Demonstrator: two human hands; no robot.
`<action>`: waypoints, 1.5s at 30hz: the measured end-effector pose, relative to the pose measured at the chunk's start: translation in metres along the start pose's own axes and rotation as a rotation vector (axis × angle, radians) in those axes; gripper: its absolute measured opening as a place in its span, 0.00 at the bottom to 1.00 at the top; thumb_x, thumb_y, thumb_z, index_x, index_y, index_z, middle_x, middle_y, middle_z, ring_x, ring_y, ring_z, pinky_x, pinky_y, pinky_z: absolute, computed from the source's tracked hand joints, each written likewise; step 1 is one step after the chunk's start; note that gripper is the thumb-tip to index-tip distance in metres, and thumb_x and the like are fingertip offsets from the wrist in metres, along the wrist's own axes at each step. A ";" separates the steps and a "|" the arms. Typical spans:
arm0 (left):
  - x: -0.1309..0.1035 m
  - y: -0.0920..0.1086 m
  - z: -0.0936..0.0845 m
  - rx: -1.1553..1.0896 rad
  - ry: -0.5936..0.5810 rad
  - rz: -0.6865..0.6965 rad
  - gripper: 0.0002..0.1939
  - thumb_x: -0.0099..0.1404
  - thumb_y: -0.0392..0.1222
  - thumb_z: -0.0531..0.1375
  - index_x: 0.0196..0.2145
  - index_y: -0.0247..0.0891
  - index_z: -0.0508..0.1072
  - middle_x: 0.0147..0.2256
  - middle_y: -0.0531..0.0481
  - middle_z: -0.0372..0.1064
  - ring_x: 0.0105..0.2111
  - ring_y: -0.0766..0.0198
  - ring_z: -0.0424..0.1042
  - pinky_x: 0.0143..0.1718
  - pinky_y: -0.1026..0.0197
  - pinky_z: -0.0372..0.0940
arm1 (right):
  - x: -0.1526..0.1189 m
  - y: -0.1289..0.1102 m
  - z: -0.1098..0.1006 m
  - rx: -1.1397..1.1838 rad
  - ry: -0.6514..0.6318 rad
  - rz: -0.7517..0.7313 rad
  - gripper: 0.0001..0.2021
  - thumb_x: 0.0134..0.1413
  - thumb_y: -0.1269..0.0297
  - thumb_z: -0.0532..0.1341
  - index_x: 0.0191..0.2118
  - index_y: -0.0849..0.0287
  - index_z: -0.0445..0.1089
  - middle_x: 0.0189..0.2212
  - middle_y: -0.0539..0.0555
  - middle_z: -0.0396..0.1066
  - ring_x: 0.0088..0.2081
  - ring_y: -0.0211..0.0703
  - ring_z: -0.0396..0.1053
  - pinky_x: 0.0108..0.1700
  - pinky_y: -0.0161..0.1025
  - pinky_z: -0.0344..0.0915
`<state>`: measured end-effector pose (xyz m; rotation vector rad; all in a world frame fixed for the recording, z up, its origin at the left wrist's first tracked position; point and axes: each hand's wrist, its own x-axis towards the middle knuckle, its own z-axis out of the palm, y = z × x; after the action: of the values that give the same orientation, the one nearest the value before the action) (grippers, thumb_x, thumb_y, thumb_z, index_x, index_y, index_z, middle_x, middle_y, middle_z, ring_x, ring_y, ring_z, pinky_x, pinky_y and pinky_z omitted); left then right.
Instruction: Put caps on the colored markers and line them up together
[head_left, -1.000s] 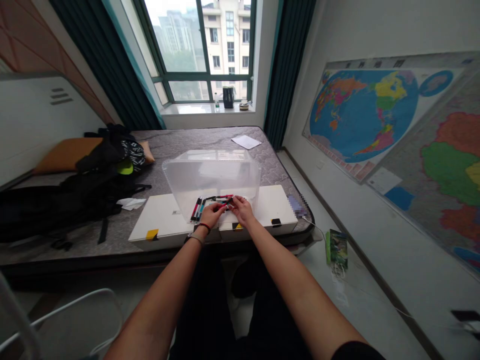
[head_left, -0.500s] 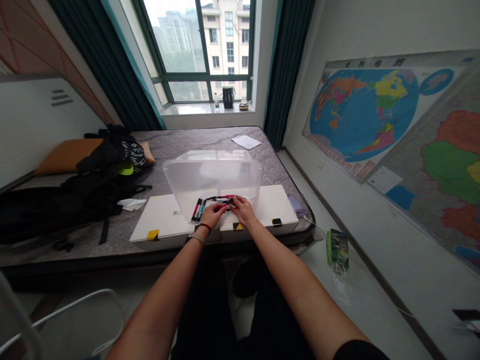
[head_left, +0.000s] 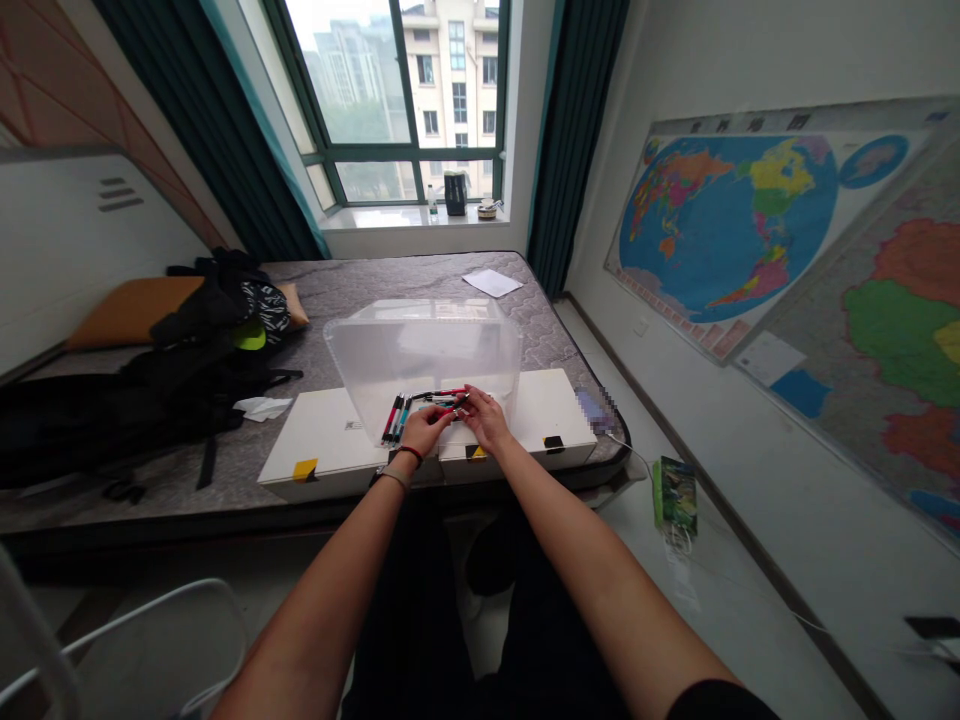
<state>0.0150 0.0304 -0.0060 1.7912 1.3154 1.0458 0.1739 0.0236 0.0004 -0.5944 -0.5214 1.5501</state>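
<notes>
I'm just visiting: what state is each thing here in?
Left grip: closed on a red pen
Right grip: at the pen's other end, exact hold unclear
Red pen: off level, between the hands
Other pens: lying in a row
White boxes: closed, side by side
Curtains: drawn aside
Bottle: upright
Paper sheet: lying flat
World map: unrolled, on the wall

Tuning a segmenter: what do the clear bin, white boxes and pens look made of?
Clear bin: probably plastic, glossy; it's see-through with pale glare.
White boxes: likely cardboard, low sheen; flat panels, straight edges.
Pens: likely plastic; slim red, teal and dark barrels, too small to judge finish.
</notes>
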 end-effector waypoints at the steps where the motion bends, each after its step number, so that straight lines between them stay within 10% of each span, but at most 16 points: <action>1: 0.000 0.000 0.000 0.002 0.003 -0.001 0.17 0.57 0.56 0.61 0.32 0.39 0.77 0.28 0.48 0.75 0.30 0.60 0.72 0.33 0.60 0.63 | 0.000 0.000 0.000 0.004 -0.004 0.005 0.15 0.47 0.61 0.68 0.42 0.58 0.72 0.35 0.53 0.76 0.36 0.40 0.73 0.37 0.37 0.68; 45: -0.004 0.010 -0.001 0.054 0.045 -0.005 0.16 0.57 0.55 0.61 0.31 0.39 0.77 0.28 0.48 0.75 0.30 0.60 0.72 0.34 0.60 0.63 | -0.002 0.001 0.004 -0.026 0.046 -0.017 0.09 0.42 0.64 0.70 0.30 0.59 0.71 0.31 0.52 0.75 0.35 0.40 0.71 0.35 0.35 0.67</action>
<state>0.0174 0.0237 0.0026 1.8131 1.3868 1.0629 0.1706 0.0212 0.0030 -0.6429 -0.5107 1.5120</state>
